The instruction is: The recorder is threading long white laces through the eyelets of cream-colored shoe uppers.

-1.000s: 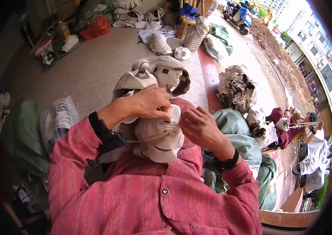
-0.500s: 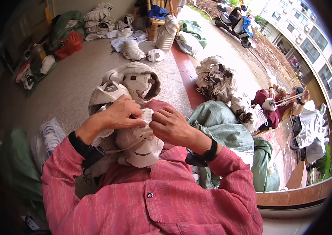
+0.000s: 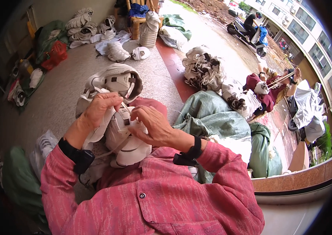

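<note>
A white shoe upper [image 3: 131, 149] rests in my lap, its eyelet area under my hands. My left hand [image 3: 100, 110] is closed in a pinch on a white shoelace [image 3: 126, 107] just above the upper. My right hand [image 3: 150, 122] is beside it, over the eyelets, with its fingers curled and thumb bent in; what its fingertips grip is too small to make out. More lace trails down the upper's left side. Just beyond my hands lie more white uppers [image 3: 119, 80] with dark linings, one with its opening turned toward the right.
Green sacks [image 3: 209, 113] lie to my right, with a heap of uppers [image 3: 203, 68] beyond. A co-worker in a dark red top [image 3: 271, 96] holds straps at the far right. Stacked uppers [image 3: 82, 27], a red bag [image 3: 56, 55] and a bamboo chair [image 3: 135, 27] stand farther off.
My view has shifted, so the scene sits further left. My left hand has risen from the upper with the lace, and my right fingers have moved in over the eyelets.
</note>
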`<action>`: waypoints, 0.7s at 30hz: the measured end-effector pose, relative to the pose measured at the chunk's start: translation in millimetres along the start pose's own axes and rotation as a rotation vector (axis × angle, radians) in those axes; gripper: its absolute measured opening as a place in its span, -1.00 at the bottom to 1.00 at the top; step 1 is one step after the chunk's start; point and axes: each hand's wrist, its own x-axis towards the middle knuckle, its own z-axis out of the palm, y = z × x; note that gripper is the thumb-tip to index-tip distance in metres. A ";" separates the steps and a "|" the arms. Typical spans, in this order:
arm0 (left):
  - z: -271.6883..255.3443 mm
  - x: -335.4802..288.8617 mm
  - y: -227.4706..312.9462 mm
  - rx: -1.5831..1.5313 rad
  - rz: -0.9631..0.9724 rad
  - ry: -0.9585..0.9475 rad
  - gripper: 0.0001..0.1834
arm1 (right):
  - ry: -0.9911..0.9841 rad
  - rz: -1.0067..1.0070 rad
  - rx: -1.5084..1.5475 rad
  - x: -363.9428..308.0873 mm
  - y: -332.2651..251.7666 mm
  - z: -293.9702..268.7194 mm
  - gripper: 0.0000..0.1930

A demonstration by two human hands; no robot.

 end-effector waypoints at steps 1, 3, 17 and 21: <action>2.4 0.5 1.5 -0.043 -0.007 0.022 -0.70 | -0.001 0.106 0.047 -0.8 2.9 5.1 -0.76; 4.6 0.2 2.2 0.046 -0.020 -0.044 -0.77 | 0.033 0.112 0.150 -1.7 15.2 16.4 -0.83; 63.5 -61.8 -6.0 1.137 0.482 0.139 -0.86 | 0.129 0.348 0.674 -5.1 20.7 32.3 -0.77; 72.7 -56.9 1.1 1.029 0.326 0.166 -0.80 | 0.199 0.492 1.011 -14.3 19.9 8.3 -0.72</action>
